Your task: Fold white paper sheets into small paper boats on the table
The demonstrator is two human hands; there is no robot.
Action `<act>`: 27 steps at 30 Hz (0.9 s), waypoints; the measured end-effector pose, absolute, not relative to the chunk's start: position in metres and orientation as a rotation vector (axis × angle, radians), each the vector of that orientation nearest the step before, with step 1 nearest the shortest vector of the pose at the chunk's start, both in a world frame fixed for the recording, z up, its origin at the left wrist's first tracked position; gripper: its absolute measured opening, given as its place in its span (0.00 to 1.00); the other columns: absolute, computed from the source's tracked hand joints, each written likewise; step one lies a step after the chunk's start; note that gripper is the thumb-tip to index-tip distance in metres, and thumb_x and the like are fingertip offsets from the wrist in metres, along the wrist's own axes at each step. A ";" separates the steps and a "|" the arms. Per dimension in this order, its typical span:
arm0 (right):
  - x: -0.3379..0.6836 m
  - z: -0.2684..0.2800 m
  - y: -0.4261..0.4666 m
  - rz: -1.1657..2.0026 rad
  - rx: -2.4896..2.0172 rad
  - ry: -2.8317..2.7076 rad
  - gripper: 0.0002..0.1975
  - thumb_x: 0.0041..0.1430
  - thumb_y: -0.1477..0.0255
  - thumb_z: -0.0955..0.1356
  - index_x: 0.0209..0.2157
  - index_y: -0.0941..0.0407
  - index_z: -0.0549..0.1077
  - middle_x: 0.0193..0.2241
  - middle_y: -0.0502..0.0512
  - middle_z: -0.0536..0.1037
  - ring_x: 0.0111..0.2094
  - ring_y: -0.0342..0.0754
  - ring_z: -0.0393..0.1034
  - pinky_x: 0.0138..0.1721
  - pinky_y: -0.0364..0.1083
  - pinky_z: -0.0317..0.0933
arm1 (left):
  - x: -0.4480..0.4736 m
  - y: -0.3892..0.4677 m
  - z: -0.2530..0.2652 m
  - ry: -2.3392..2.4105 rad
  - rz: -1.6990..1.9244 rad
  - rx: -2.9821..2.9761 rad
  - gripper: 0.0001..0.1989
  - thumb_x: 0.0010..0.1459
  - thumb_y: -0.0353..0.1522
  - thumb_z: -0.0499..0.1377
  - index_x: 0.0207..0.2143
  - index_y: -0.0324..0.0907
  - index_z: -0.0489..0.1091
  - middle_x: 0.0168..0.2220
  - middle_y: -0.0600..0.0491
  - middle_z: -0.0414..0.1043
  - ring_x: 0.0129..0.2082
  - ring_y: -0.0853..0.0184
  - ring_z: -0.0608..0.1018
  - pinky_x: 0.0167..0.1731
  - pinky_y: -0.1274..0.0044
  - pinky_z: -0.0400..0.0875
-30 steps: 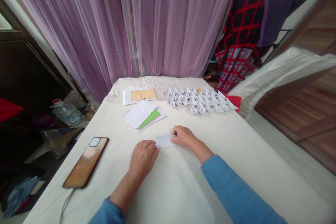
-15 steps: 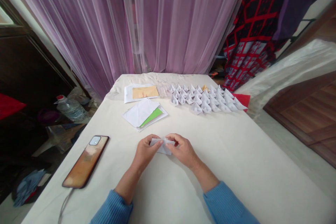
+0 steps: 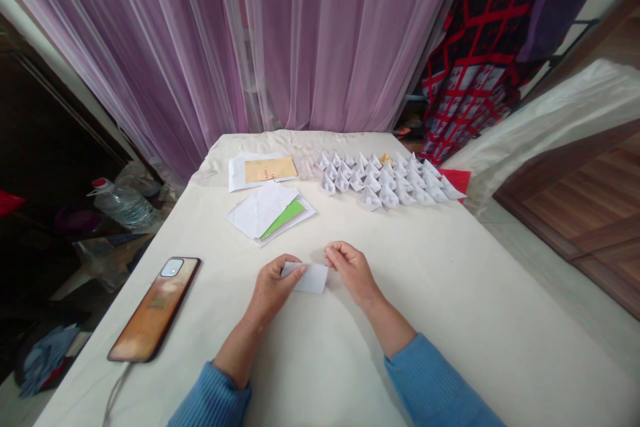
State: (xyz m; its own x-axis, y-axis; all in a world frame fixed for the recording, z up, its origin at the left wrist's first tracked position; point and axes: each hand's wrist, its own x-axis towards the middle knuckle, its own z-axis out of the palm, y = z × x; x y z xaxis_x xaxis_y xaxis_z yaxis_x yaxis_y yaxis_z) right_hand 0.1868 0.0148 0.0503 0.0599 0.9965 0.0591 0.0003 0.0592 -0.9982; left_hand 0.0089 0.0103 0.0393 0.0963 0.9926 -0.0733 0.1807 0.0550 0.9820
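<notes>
My left hand (image 3: 274, 288) pinches a small folded piece of white paper (image 3: 313, 278) by its left end, thumb on top and fingers behind. The paper is now a flat rectangle held just above the table. Close to its upper right corner is my right hand (image 3: 353, 272), thumb and fingertips pressed together. No paper shows between those fingertips. Beyond the hands lies a loose stack of white sheets (image 3: 267, 208) with a green sheet (image 3: 284, 219) showing among them. Rows of folded white paper boats (image 3: 387, 195) stand at the far right, with one yellowish boat (image 3: 385, 159) in the back row.
A brown envelope (image 3: 270, 169) rests on white paper at the table's far left. On the left, a phone (image 3: 155, 310) lies face down with a cable (image 3: 116, 390) plugged in. Red paper (image 3: 457, 181) sits under the boats' right end. Purple curtains (image 3: 320, 40) hang behind the table.
My right hand has come off the paper and moved slightly up and right. The paper now shows a flat face in my left hand. The whole view has shifted a little.
</notes>
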 end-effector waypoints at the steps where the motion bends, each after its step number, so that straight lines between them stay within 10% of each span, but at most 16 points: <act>1: 0.194 0.058 0.014 1.175 -1.182 -1.154 0.16 0.51 0.56 0.70 0.24 0.56 0.70 0.20 0.47 0.68 0.21 0.40 0.60 0.24 0.42 0.56 | 0.008 0.011 0.038 1.267 1.004 1.322 0.16 0.46 0.44 0.64 0.29 0.41 0.71 0.20 0.59 0.67 0.21 0.72 0.67 0.23 0.81 0.60; 9: 0.251 0.111 0.014 1.267 -0.578 -0.866 0.17 0.54 0.49 0.67 0.32 0.46 0.76 0.18 0.43 0.65 0.17 0.39 0.53 0.22 0.42 0.55 | 0.005 0.011 0.043 1.085 1.171 1.333 0.07 0.48 0.35 0.63 0.27 0.41 0.69 0.34 0.51 0.76 0.37 0.65 0.75 0.40 0.76 0.67; 16: 0.205 0.053 0.022 1.293 -1.023 -1.695 0.22 0.44 0.72 0.72 0.44 0.52 0.76 0.47 0.52 0.76 0.46 0.49 0.68 0.47 0.47 0.59 | 0.000 0.013 0.037 1.126 1.206 1.327 0.09 0.48 0.36 0.64 0.27 0.41 0.68 0.35 0.51 0.75 0.38 0.64 0.74 0.41 0.75 0.66; 20: 0.193 0.032 0.023 1.034 -1.323 -1.636 0.11 0.53 0.63 0.66 0.23 0.56 0.70 0.19 0.45 0.67 0.24 0.42 0.62 0.28 0.41 0.56 | 0.001 0.016 0.031 1.144 1.180 1.291 0.18 0.50 0.43 0.64 0.39 0.42 0.68 0.29 0.56 0.69 0.29 0.69 0.72 0.31 0.78 0.66; 27: 0.188 0.028 0.024 0.964 -1.405 -1.576 0.16 0.54 0.58 0.63 0.20 0.54 0.61 0.16 0.42 0.60 0.21 0.40 0.56 0.23 0.40 0.49 | -0.006 0.018 0.023 1.408 1.040 1.536 0.30 0.55 0.41 0.58 0.59 0.43 0.57 0.23 0.62 0.63 0.21 0.72 0.69 0.24 0.79 0.62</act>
